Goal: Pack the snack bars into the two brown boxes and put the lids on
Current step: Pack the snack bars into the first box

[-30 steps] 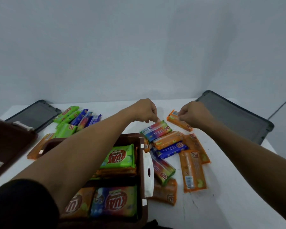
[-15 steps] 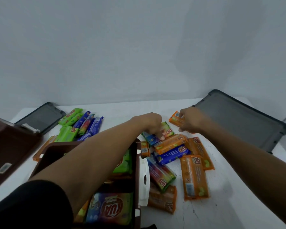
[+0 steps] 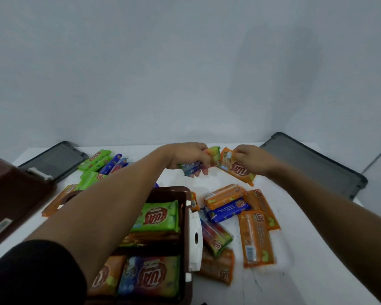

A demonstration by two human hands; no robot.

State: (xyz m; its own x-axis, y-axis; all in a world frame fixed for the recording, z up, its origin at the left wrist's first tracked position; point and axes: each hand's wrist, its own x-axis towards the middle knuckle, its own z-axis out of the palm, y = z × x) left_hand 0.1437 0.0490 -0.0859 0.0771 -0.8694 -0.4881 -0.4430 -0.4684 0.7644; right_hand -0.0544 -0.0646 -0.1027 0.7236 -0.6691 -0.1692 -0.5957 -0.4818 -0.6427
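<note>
While left hand (image 3: 185, 158) grips a multicoloured snack bar (image 3: 215, 153), right hand (image 3: 252, 160) pinches an orange bar (image 3: 240, 172) (both beyond the brown box (image 3: 174, 189)).

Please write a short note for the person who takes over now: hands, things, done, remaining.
Left hand grips a multicoloured bar; right hand pinches an orange bar.
Near brown box: open, partly filled; second brown box at the left, inside hidden.
Loose bars lie right of the near box; green and blue bars lie far left.
Left grey lid and right grey lid lie on the table.
Remaining: pack the rest, fit lids.
</note>
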